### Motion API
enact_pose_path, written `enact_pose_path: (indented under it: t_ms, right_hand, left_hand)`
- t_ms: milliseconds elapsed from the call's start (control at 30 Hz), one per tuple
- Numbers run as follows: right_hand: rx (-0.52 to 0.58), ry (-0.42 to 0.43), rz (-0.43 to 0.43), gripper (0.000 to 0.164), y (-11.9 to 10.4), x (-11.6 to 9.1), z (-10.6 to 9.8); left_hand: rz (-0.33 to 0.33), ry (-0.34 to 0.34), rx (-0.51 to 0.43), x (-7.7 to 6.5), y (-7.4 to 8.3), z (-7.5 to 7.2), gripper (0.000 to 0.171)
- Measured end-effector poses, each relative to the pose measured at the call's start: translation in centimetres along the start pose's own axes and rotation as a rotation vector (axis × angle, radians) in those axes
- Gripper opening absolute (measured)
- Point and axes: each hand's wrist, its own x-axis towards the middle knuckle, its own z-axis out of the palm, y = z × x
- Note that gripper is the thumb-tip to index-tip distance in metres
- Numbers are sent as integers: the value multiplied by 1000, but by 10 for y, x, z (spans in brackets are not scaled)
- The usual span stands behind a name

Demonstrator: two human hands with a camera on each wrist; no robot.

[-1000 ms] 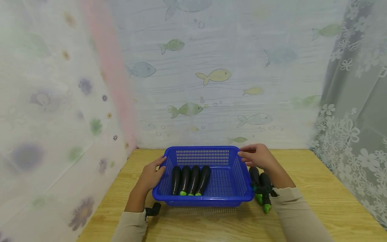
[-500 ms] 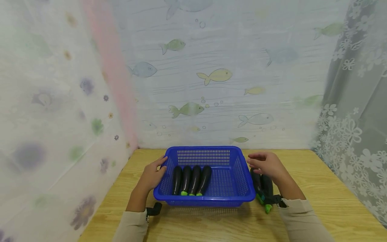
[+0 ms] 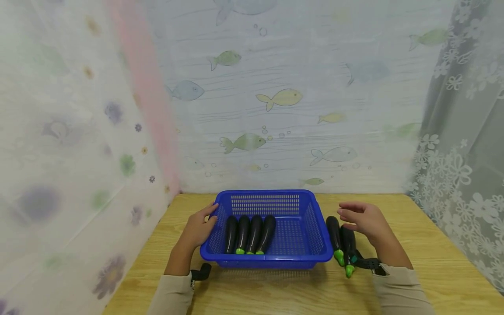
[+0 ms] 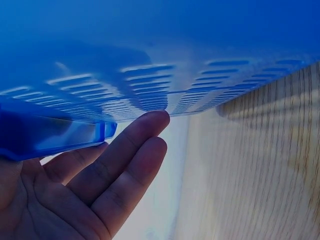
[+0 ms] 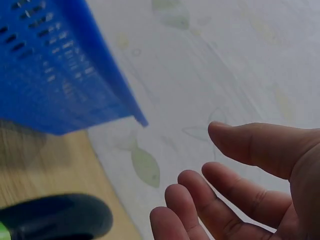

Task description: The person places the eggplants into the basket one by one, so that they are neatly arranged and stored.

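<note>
A blue plastic basket stands on the table, with several dark eggplants side by side in its left half. My left hand holds the basket's left rim. In the left wrist view, that hand's fingers lie under the rim along the slotted outer wall. My right hand is held apart from the basket's right side, with thumb and fingers spread and nothing between them. Two more eggplants lie below and left of it, one nearer the basket and one farther right, their green stem ends toward me.
The wooden table runs back to a fish-print curtain. A flowered sheet hangs along the left side, and a lace curtain on the right. Black straps with small cameras sit on both wrists.
My right hand has left the basket's right rim and moved to the right, over by the two loose eggplants. My left hand and the basket stay in place.
</note>
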Motion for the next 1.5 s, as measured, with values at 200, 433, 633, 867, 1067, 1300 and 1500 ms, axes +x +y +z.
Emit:
enact_pose_path:
  t_ms: [200, 433, 633, 867, 1067, 1300, 1500]
  right_hand:
    - [-39, 18, 39, 67, 12, 0, -14]
    - [-99, 12, 192, 75, 29, 1, -25]
    - [-148, -34, 282, 85, 45, 3, -29]
    - [-178, -64, 280, 84, 55, 7, -28]
    - [-159, -61, 271, 83, 59, 10, -25]
    - [-120, -54, 243, 75, 62, 10, -23]
    - [-132, -35, 241, 71, 62, 9, -23]
  left_hand:
    - [-9, 5, -2, -2, 1, -1, 48]
    - [-8, 3, -11, -1, 0, 1, 47]
    - [-5, 4, -21, 1, 0, 1, 47]
    - [-17, 6, -20, 0, 0, 1, 47]
    - [-15, 8, -19, 0, 0, 1, 47]
    - [-12, 5, -6, 1, -1, 2, 48]
    - [-8, 6, -11, 0, 0, 2, 48]
